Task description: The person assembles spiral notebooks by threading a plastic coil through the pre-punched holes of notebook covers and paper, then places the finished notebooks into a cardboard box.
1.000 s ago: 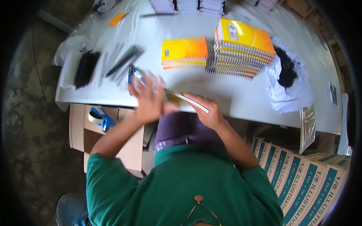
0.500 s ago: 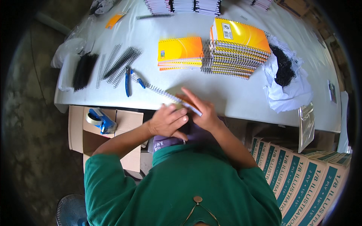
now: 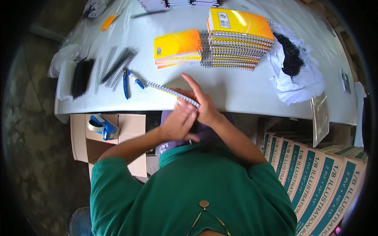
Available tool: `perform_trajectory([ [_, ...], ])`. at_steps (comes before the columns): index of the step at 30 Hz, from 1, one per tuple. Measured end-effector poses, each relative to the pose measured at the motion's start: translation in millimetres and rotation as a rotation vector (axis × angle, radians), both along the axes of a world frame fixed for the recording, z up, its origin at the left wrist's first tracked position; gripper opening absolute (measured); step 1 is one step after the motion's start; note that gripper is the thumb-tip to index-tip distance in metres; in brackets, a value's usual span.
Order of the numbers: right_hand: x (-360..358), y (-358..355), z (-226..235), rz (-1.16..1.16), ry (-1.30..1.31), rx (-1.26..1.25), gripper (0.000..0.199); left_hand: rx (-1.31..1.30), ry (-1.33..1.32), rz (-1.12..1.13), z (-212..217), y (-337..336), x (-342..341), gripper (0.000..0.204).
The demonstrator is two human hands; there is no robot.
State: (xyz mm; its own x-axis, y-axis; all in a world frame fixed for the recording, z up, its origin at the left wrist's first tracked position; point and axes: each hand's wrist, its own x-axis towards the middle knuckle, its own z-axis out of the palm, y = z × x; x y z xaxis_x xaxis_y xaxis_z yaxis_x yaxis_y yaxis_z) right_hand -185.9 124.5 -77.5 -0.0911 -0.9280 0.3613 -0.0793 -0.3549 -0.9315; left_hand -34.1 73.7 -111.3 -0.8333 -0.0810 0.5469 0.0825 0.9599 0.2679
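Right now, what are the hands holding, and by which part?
Both the left hand and the right hand hold a spiral-bound notebook by its near end at the table edge; its wire spine points toward the blue pliers.

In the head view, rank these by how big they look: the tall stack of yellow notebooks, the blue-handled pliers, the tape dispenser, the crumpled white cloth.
1. Tall stack of yellow notebooks and crumpled white cloth: about alike, no clear order.
2. Tape dispenser: lower than the tabletop, so its rank is unsure.
3. Blue-handled pliers.
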Motion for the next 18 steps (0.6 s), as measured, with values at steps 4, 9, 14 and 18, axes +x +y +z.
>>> perform_trajectory([
  [4,-1,-1,1,-0.074,-0.005,0.013,0.075,-0.122,-0.014,0.373,71,1,-13,0.056],
  [9,-4,-3,1,-0.110,0.044,0.040,0.080,0.004,-0.174,0.320,108,-9,-24,0.037],
  [14,-3,-6,-3,-0.091,0.053,0.040,0.080,0.160,-0.234,0.282,117,-15,-29,0.028],
  [18,-3,-6,-1,-0.054,-0.068,0.035,0.079,0.189,-0.314,0.329,133,-10,-37,0.022],
])
